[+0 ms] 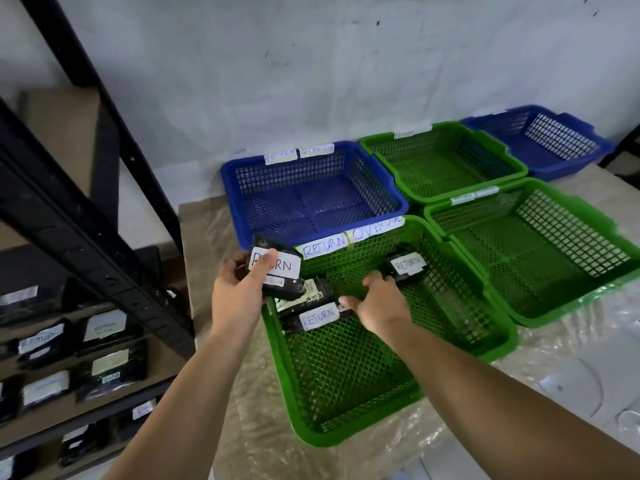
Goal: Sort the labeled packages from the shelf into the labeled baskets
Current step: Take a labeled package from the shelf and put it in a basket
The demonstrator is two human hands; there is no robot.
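Left hand [239, 289] grips a RETURN package [275, 271] over the green basket [346, 427], right hand [381, 303] fingers loose over three already inside; shelf [86, 344] still holds many.

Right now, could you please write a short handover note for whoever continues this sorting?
Left hand grips a black wrapped package labelled RETURN above the near green plastic basket tagged RETURN OVERDUE.
Right hand is inside that basket, touching another black RETURN package.
Done: several packages are in that basket; the other baskets look empty.
Left: many labelled packages on the black metal shelf.
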